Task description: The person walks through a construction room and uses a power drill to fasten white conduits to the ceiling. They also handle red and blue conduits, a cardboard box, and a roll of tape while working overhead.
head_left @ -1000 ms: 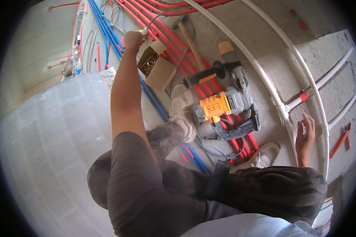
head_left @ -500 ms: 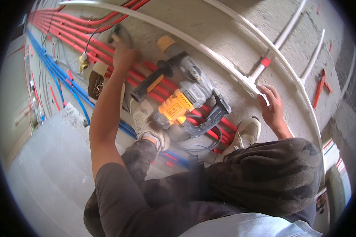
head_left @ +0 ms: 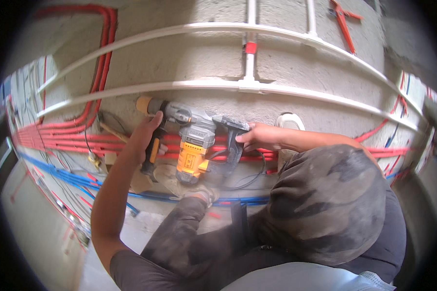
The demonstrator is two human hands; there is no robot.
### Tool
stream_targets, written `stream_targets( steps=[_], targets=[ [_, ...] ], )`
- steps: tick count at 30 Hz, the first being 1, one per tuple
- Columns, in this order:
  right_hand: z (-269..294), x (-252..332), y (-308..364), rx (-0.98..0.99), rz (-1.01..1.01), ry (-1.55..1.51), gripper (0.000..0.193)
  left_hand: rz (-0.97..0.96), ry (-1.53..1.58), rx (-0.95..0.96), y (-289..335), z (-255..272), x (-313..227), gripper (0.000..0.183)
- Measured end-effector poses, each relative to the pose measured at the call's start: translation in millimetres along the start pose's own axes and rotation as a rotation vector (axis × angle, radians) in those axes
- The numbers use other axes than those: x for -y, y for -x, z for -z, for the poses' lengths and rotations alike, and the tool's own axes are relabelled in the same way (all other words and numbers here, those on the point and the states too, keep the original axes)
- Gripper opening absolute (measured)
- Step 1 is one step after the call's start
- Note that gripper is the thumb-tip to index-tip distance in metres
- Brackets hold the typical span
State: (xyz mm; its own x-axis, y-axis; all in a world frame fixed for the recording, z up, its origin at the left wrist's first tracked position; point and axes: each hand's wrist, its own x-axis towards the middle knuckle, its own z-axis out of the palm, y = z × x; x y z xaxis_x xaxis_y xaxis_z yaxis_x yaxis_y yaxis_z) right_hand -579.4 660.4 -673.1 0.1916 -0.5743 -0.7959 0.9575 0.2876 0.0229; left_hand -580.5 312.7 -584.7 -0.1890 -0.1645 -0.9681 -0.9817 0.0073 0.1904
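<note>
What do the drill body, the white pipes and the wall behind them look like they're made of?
Hammer drill: moulded plastic housing in matte grey, yellow and black, dusty; the front end looks metal, though that is uncertain. White pipes: smooth, semi-gloss plastic, joined at a tee fitting. Wall: rough, grainy grey surface, probably concrete or cement render.

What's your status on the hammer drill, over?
Left hand grips the side handle, right hand the rear grip. Hammer drill lies over red conduits. Nothing between hands and tool.
</note>
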Motion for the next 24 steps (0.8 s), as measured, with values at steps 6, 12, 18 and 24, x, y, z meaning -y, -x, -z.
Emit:
stream_targets(
  steps=[6,12,18,24],
  targets=[
    [-33.5,-10.8,3.1,-0.127,0.122,-0.328,0.022,0.170,0.073,0.020,-8.6,21.0,24.0,0.036],
    [-120.8,34.5,108.9,-0.111,0.314,-0.116,0.025,0.182,0.293,0.099,81.6,37.1,38.1,0.038],
    [-245.8,35.4,220.1,-0.204,0.456,0.170,0.026,0.098,0.629,0.289,178.6,63.8,69.3,0.033],
    [-353.6,-4.3,331.5,-0.362,0.561,0.238,0.035,-0.215,0.686,0.218,251.1,47.5,65.3,0.037]
  ],
)
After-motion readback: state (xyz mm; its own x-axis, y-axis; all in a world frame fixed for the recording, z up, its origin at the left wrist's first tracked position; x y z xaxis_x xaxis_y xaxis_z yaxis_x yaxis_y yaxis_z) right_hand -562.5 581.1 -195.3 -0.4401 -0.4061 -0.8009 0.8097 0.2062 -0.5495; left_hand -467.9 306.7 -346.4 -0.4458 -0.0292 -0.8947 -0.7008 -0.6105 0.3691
